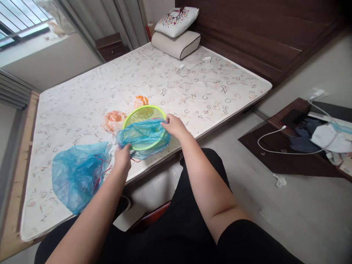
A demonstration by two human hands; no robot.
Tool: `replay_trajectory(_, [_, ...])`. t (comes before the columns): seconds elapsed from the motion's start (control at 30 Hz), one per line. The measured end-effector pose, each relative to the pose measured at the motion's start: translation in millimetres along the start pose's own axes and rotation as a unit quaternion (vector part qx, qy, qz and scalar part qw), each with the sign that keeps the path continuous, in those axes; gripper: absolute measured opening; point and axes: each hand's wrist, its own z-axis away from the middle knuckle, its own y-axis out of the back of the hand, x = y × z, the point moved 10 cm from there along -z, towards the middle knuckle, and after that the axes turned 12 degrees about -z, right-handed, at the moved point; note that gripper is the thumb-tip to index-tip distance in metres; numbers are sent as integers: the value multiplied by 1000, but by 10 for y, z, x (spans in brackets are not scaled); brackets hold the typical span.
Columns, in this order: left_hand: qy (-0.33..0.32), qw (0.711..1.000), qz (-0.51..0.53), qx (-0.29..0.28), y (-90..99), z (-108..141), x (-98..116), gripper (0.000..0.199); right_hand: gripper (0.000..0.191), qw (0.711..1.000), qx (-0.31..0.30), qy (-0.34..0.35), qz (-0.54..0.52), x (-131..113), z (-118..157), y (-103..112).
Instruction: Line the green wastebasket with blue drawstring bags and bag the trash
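Observation:
A yellow-green mesh basket (139,113) sits tilted near the bed's front edge, its far wall showing. A thin blue plastic bag (143,132) covers the near part of the basket. At its near left side, my left hand (123,156) is closed on the bag and the rim. My right hand (173,125) pinches the bag at the basket's right rim. To the left lies another blue plastic bag (75,172) with red drawstrings. An orange and white plastic bag (114,121) rests beside the basket, and an orange piece of plastic (141,100) lies behind it.
The letter-printed mattress (192,91) carries a white cable (183,69), a grey cushion (176,43) and a printed pillow (177,21) at the back. On the right stands a dark nightstand (255,141) with a charging cable and cloth items. Crumpled tissue (279,181) lies on the floor.

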Motion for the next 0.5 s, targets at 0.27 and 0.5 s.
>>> replay_trajectory(0.27, [14,994,-106,-20,750,-157,-121,41,37,992,-66,94,54,-357,144,-562])
replay_trajectory(0.5, [20,984,-168,-50,1406,-161,-441,31,37,967,-135,124,174,-745,508,-1215])
